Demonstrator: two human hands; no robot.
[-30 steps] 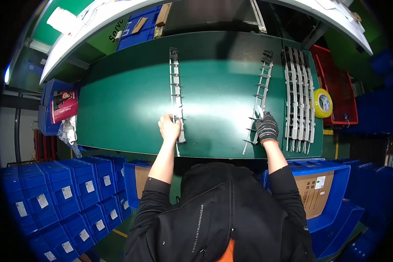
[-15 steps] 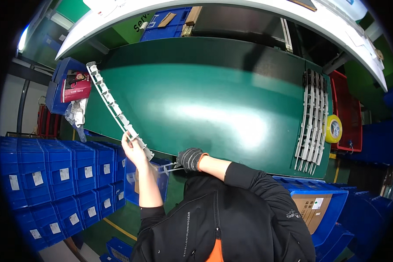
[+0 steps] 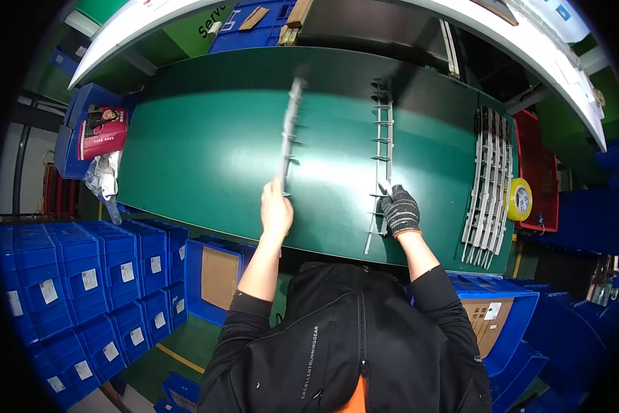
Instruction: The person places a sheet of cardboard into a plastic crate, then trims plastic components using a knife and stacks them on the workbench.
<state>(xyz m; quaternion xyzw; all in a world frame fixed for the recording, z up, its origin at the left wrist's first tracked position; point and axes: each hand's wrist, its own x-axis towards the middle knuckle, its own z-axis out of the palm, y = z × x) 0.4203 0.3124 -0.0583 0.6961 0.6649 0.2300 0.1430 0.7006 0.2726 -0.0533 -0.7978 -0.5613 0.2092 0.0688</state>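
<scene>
My bare left hand is closed on the near end of a long, narrow pale grey slotted strip, which points away over the green tabletop. Motion blurs its far end. In my right hand, which wears a dark striped glove, is the near part of a second strip, ladder-like, with two rails and short crosspieces. This one also runs away from me, roughly parallel to the first. Further right, several similar strips lie side by side on the table.
A yellow tape roll sits beside the row of strips, near a red crate. At the far left are a blue box and a magenta package. Stacked blue crates stand left of me. A white shelf overhangs the back.
My left hand has swung its strip rightward, from the table's left side to the middle. My right hand has come up from the table's near edge and now holds a strip over the table.
</scene>
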